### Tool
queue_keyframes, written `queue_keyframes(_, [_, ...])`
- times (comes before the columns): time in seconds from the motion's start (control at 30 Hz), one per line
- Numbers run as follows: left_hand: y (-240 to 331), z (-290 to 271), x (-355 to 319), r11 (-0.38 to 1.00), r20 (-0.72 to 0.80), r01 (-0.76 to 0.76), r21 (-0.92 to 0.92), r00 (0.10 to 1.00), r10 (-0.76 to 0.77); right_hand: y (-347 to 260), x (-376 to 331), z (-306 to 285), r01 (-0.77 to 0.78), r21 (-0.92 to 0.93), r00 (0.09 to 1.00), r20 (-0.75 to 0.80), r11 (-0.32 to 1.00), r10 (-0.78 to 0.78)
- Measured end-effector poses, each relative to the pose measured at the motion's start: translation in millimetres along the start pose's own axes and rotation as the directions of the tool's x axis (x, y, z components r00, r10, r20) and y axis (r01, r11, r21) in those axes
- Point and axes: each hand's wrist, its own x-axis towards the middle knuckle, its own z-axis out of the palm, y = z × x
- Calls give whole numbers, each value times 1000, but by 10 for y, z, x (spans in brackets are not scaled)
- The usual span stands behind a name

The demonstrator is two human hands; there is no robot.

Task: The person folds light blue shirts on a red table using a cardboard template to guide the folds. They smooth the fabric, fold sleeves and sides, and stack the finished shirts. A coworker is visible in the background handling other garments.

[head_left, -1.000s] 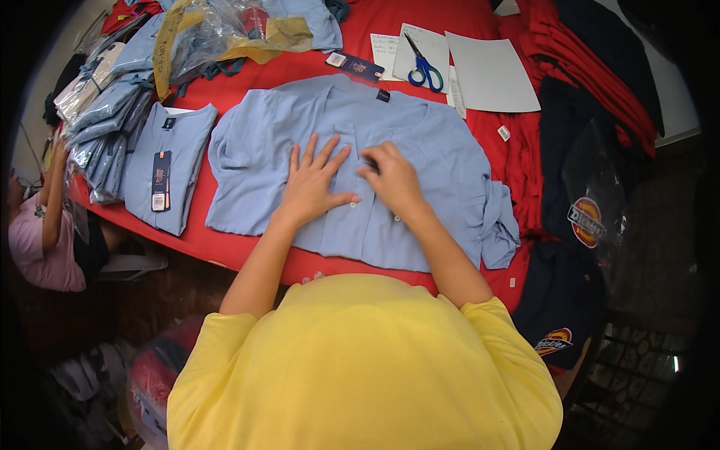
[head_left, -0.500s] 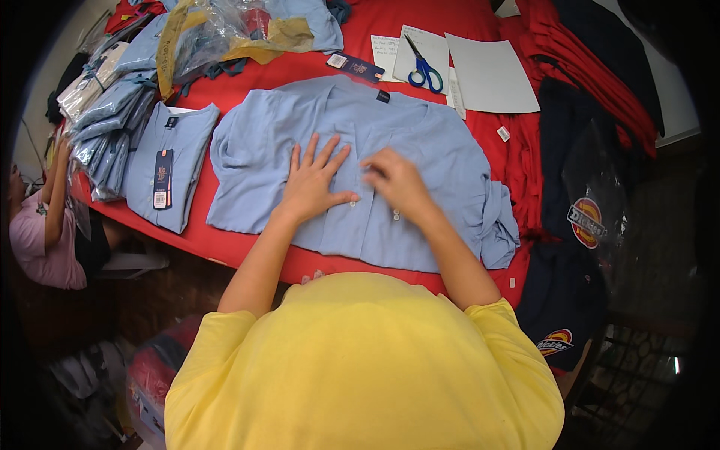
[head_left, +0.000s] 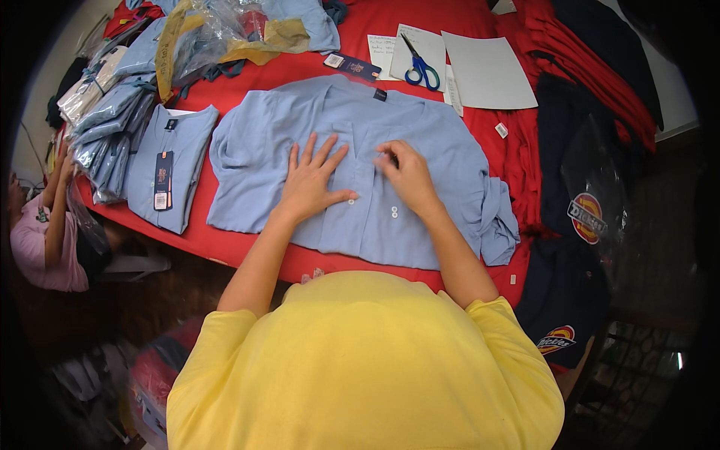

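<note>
A light blue buttoned shirt (head_left: 442,161) lies spread in front of me, its neckline away from me and its sides folded in. My left hand (head_left: 310,180) rests flat on the shirt's left half, fingers spread, its thumb beside a white button (head_left: 351,202) on the placket. Over the right half, my right hand (head_left: 406,176) has its fingers curled together near the chest. The fingertips are slightly blurred, and whatever they pinch, if anything, cannot be made out. Two more small white buttons (head_left: 394,212) show just below that hand.
To the left lie a folded blue shirt with a dark tag (head_left: 163,180) and a stack of bagged garments (head_left: 112,127). Blue-handled scissors (head_left: 422,73) rest on papers beyond. White card (head_left: 487,71), red garments (head_left: 517,165) and dark clothes (head_left: 559,277) are rightward. Another person (head_left: 49,232) sits far left.
My right hand has moved slightly to the right and away from the placket, its fingers still curled. My left hand stays flat in place. At the far left, the other person's arms have shifted.
</note>
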Motion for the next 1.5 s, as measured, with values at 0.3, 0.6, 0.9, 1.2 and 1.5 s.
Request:
queue_keyframes(0.3, [208, -54, -14, 981, -50, -132, -142, 991, 126, -138, -139, -10, -450, 349, 883, 313, 822, 351])
queue_keyframes(0.6, [178, -100, 79, 880, -31, 73, -469, 995, -99, -51, -228, -30, -176, -69, 953, 240, 982, 187])
queue_keyframes(0.9, [207, -128, 94, 884, 26, 114, -454, 993, -114, -235, -284, 48, -18, -293, 963, 254, 956, 95])
queue_keyframes(1.2, [148, -41, 49, 821, -70, 28, -571, 994, -82, -29, -218, 2, -270, 61, 945, 210, 961, 253])
queue_keyframes(1.5, [124, 32, 138, 726, -67, 190, -661, 949, -309, -14, -178, -67, -396, 191, 898, 284, 898, 335])
